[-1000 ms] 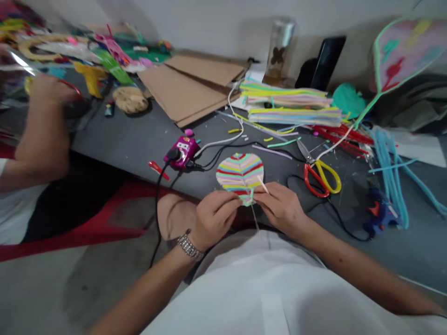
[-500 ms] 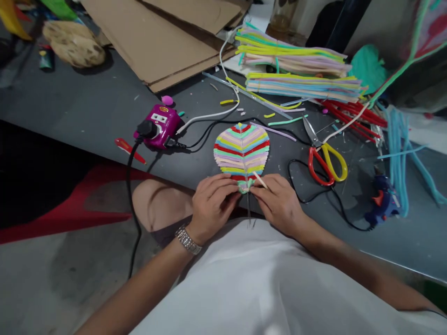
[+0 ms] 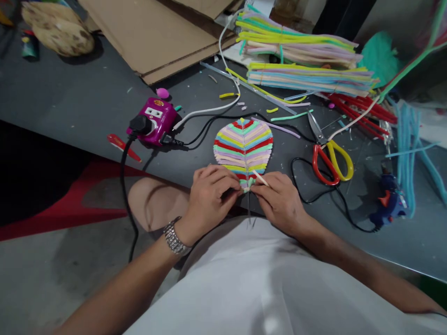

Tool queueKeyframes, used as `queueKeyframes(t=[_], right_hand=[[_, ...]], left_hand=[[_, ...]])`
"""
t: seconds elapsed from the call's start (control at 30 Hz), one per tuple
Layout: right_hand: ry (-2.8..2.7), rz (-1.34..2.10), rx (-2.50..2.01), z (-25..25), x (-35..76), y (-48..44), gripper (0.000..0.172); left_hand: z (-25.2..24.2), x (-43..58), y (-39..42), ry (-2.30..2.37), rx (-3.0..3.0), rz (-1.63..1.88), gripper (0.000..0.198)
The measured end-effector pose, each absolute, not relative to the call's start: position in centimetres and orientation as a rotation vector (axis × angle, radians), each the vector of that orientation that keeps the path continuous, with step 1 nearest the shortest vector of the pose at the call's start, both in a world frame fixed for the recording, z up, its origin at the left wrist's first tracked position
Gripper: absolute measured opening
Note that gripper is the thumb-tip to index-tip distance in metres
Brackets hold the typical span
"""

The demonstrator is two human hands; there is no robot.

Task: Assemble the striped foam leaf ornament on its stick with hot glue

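Note:
A leaf shape of striped pipe cleaners (image 3: 243, 144) lies at the table's front edge, its wire stem (image 3: 249, 209) pointing toward my body. My left hand (image 3: 213, 197), with a metal watch at the wrist, pinches the lower left of the leaf near its base. On the other side, my right hand (image 3: 280, 199) is closed at the base, thumb and forefinger by the stem. A short cream pipe cleaner piece (image 3: 260, 178) sticks up from between the right fingers. The fingertips partly cover the leaf's bottom rows.
Scissors (image 3: 326, 160) and a blue glue gun (image 3: 389, 200) lie to the right. A purple power socket (image 3: 153, 120) with cables stands left. Bundles of pipe cleaners (image 3: 310, 79) and cardboard sheets (image 3: 167, 42) are at the back; blue strands (image 3: 408, 158) lie far right.
The left hand has lifted and rolled slightly, its fingers more curled at the leaf's base. The right hand stays nearly in place. The whole view has shifted a little.

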State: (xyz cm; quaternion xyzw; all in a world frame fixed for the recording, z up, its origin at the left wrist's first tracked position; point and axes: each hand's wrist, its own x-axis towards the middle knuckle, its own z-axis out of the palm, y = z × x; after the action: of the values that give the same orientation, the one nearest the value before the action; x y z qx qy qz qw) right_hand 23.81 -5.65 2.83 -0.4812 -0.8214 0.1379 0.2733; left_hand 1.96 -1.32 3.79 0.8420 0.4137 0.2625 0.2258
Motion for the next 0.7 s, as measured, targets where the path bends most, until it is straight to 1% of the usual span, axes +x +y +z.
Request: queueKeyframes(t=[0.23, 0.47, 0.6, 0.7], right_hand=[[-2.249, 0.260, -1.245, 2.7, 23.8, -5.6, 0.026], [-2.284, 0.252, -1.269, 2.8, 23.7, -5.6, 0.027], [-2.180, 0.309, -1.268, 3.1, 24.0, -5.9, 0.029], [-2.059, 0.320, -1.369, 3.6, 24.8, -6.4, 0.027]], left_hand=[[4.0, 2.4, -1.3, 1.193, 2.341, 0.728, 0.011], [4.1, 2.6, -1.7, 1.207, 2.365, 0.759, 0.010], [3.5, 2.3, -2.2, 1.162, 2.333, 0.839, 0.004], [2.8, 2.3, -2.7, 1.175, 2.321, 0.921, 0.006]])
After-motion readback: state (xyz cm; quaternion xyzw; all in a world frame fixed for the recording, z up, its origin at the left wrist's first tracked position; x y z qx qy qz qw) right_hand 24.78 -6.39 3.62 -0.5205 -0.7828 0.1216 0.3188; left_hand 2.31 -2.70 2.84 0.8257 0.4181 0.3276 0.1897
